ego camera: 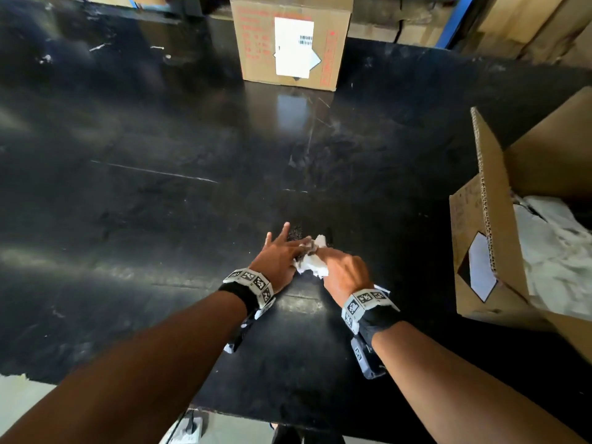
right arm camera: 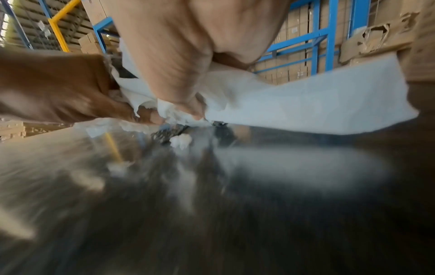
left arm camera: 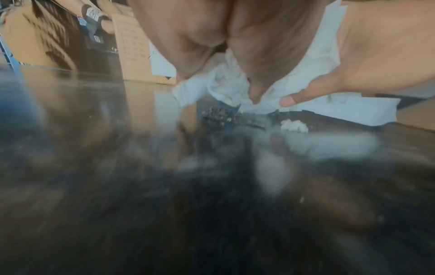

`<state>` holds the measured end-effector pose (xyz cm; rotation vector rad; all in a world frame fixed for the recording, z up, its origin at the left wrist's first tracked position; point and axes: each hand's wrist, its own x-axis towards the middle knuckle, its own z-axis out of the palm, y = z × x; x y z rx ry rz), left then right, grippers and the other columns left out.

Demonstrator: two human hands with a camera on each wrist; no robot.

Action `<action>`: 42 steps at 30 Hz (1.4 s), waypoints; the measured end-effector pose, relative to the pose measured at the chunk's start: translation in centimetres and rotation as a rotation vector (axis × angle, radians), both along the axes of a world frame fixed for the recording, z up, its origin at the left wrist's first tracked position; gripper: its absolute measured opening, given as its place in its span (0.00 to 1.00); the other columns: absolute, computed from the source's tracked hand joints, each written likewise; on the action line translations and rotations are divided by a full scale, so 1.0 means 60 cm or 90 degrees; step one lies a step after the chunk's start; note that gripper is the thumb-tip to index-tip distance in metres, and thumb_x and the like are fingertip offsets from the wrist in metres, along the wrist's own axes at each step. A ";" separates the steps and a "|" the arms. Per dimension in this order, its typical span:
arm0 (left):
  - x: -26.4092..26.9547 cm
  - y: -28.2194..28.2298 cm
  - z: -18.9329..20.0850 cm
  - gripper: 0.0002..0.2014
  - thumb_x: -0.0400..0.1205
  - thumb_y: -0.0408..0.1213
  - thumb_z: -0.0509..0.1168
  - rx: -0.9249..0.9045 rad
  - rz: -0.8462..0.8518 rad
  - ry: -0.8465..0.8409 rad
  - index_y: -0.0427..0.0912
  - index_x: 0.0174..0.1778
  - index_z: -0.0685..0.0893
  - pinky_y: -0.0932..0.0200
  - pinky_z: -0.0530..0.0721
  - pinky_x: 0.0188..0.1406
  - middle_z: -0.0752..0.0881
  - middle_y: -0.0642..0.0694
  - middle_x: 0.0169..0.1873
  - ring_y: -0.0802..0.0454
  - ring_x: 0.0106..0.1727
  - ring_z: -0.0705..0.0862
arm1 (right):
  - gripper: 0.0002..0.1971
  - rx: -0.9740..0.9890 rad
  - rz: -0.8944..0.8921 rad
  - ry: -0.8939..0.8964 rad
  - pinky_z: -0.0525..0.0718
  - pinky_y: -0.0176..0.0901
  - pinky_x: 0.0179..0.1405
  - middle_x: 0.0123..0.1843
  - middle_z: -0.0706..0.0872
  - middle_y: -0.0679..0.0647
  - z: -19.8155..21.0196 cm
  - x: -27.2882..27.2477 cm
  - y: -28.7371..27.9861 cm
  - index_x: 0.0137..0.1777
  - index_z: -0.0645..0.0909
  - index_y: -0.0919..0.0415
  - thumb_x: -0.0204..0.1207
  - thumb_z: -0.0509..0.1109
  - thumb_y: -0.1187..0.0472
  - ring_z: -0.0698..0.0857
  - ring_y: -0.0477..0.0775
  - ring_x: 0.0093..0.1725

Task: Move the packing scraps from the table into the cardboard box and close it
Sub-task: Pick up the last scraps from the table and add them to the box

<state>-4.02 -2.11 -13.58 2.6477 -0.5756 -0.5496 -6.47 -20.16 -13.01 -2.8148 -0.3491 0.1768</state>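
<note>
A crumpled white packing scrap (ego camera: 315,262) lies low on the black table (ego camera: 160,187), between both hands. My right hand (ego camera: 342,272) has its fingers curled round it; the right wrist view shows the fingers (right arm camera: 181,100) bunching the white sheet (right arm camera: 306,104). My left hand (ego camera: 278,254) lies flat beside it, fingers spread and straight, and its thumb (left arm camera: 292,99) touches the sheet (left arm camera: 353,109). A small white bit (left arm camera: 294,126) and dark crumbs (left arm camera: 219,115) lie on the table just beyond. The open cardboard box (ego camera: 461,219) stands at the right with white scraps (ego camera: 551,245) inside.
A closed cardboard box (ego camera: 266,43) with a white label stands at the table's far edge. More cartons and blue racking (right arm camera: 313,37) fill the background. The table's near edge runs just below my forearms.
</note>
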 end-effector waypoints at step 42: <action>0.055 -0.043 0.317 0.20 0.72 0.36 0.72 -0.203 0.193 -0.305 0.52 0.61 0.91 0.46 0.90 0.53 0.91 0.48 0.57 0.45 0.55 0.91 | 0.24 0.122 -0.029 -0.242 0.91 0.49 0.54 0.57 0.93 0.49 0.303 0.083 -0.027 0.61 0.90 0.52 0.68 0.77 0.75 0.93 0.57 0.52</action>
